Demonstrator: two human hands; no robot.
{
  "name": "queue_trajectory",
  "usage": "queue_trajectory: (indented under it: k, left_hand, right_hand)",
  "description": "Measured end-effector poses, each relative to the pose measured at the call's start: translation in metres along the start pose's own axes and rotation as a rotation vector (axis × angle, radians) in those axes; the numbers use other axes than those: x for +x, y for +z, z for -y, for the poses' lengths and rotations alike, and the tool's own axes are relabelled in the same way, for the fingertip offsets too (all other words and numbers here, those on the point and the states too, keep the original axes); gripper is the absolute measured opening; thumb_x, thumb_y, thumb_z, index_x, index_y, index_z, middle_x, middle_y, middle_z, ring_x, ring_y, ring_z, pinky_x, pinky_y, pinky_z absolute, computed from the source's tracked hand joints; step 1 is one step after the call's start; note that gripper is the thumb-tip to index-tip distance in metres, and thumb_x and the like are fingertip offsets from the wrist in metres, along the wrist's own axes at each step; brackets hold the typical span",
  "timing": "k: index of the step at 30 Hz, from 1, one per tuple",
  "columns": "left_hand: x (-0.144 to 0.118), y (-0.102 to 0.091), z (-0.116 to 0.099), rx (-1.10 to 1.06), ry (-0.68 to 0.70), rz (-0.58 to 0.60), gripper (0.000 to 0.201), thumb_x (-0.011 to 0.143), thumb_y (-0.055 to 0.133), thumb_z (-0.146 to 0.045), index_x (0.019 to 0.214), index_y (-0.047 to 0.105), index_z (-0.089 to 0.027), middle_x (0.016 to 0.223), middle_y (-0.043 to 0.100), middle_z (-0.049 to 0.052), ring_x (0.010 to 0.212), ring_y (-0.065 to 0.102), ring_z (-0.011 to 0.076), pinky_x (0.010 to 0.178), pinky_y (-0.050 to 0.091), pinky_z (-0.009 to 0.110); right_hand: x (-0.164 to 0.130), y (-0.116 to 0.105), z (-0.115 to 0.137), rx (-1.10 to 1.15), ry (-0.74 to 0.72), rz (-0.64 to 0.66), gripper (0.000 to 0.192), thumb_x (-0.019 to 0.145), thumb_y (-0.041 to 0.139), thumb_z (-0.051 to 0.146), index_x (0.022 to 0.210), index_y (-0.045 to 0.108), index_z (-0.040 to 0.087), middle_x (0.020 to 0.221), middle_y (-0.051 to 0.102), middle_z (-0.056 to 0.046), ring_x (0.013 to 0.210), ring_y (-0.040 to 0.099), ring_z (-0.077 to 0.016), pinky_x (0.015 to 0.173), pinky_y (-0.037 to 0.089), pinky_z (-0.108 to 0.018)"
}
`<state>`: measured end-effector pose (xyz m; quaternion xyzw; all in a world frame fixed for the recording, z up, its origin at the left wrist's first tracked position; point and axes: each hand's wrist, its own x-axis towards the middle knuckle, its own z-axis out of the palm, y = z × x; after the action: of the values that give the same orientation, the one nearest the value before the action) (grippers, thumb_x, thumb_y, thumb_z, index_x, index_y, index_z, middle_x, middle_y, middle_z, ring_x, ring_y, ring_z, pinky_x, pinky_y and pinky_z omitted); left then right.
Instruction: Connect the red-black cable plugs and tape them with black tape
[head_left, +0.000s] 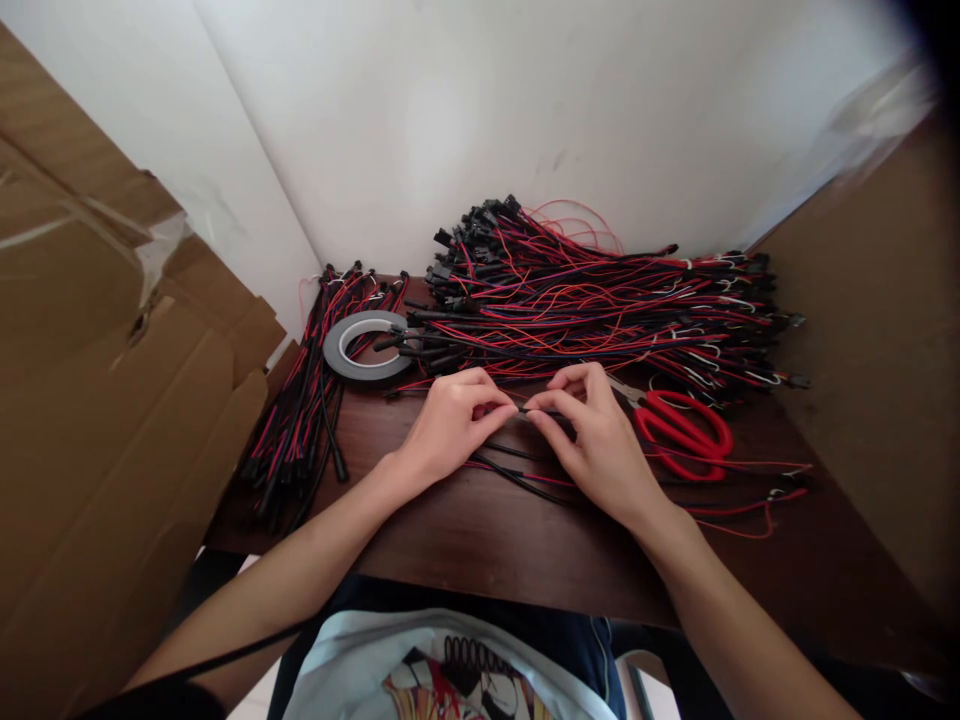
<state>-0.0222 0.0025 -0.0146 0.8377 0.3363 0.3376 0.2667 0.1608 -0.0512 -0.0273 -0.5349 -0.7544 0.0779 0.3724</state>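
Above the middle of the table my left hand (452,425) is closed, thumb and fingertips pinched on a thin dark cable (523,409). My right hand (596,445) pinches the same cable from the other side, its fingertips almost meeting the left ones. Most of that cable is hidden by the fingers. Below the hands, a black cable (517,487) and red wires (750,464) lie across the wood. Red-handled scissors (686,465) rest just right of my right hand, their blades partly behind it.
A large pile of red and black wire harnesses (585,300) lies along the wall. To the left are a smaller bundle (296,420) and a grey tape roll (341,362). Cardboard (127,430) stands at the left, and a brown panel (877,350) at the right of the table (480,550).
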Motion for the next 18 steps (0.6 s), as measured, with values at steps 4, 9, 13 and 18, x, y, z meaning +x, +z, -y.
queue_trajectory:
  k: [4,9,13,18]
  left_hand:
    - [0.0004,-0.0002,0.0005,-0.044,-0.024,-0.001,0.009,0.084,0.067,-0.015,0.089,0.074,-0.013,0.076,0.063,0.002,0.063,0.053,0.0091,0.059,0.042,0.021]
    - [0.0013,-0.0008,-0.0009,-0.042,-0.025,0.037,0.011,0.087,0.064,-0.016,0.086,0.074,-0.014,0.077,0.062,0.002,0.065,0.052,0.0095,0.06,0.042,0.021]
    - [0.0023,-0.0011,-0.0021,-0.048,-0.038,0.054,0.013,0.087,0.061,-0.014,0.084,0.073,-0.014,0.078,0.061,0.002,0.068,0.054,0.0108,0.061,0.042,0.022]
    - [0.003,-0.0014,-0.0023,-0.054,-0.055,0.08,0.015,0.088,0.058,-0.012,0.083,0.072,-0.014,0.08,0.06,0.003,0.071,0.054,0.0119,0.062,0.041,0.023]
  right_hand:
    - [0.0004,0.0001,-0.0005,0.005,-0.001,-0.003,0.009,0.093,0.054,0.021,0.09,0.062,0.019,0.101,0.045,-0.009,0.089,0.053,-0.022,0.081,0.049,-0.042]
    - [0.0008,-0.0011,0.0,0.033,0.007,0.007,0.01,0.091,0.054,0.02,0.089,0.063,0.02,0.102,0.046,-0.009,0.09,0.053,-0.0224,0.082,0.049,-0.044]
    - [0.0012,-0.0032,0.0021,0.067,-0.014,0.013,0.011,0.082,0.059,0.015,0.09,0.062,0.02,0.103,0.047,-0.009,0.093,0.054,-0.0246,0.083,0.049,-0.045]
    - [0.0013,-0.002,0.0016,0.055,-0.032,0.035,0.019,0.08,0.054,0.007,0.092,0.06,0.02,0.102,0.048,-0.01,0.093,0.054,-0.0245,0.083,0.049,-0.044]
